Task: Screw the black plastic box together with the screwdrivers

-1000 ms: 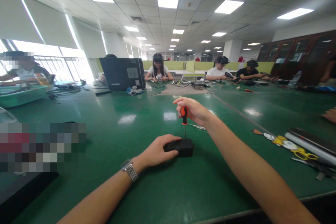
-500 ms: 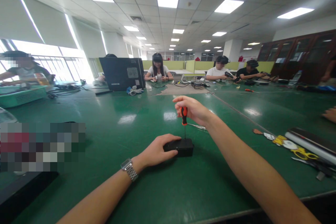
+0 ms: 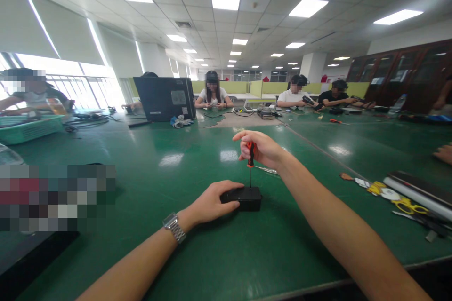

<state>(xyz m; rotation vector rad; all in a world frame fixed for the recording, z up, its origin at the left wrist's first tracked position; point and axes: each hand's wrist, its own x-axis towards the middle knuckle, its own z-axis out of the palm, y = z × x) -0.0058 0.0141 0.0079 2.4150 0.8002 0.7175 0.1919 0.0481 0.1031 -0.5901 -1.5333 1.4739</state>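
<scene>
My left hand (image 3: 215, 201) grips the left end of a small black box (image 3: 250, 200), thumb on the near side and fingers over the top, holding it against the green table (image 3: 197, 258). Above the box, my right hand (image 3: 260, 149) is closed around the red and black handle of a screwdriver (image 3: 250, 159). The shaft points straight down and its tip meets the box's top near the right end. What the tip touches is too small to make out. A thin metal tool (image 3: 266, 170) lies on the table behind the screwdriver, partly hidden by my right wrist.
Yellow-handled scissors (image 3: 409, 206) and a long roll-like object (image 3: 416, 195) lie at the right. A black computer case (image 3: 164, 99) stands at the back left beside gloves (image 3: 181, 121). A green basket (image 3: 31, 129) sits far left. Several people are seated around the table.
The screwdriver handle has tilted slightly to the right and turned within my right fingers. The box has shifted a little to the right under my left hand.
</scene>
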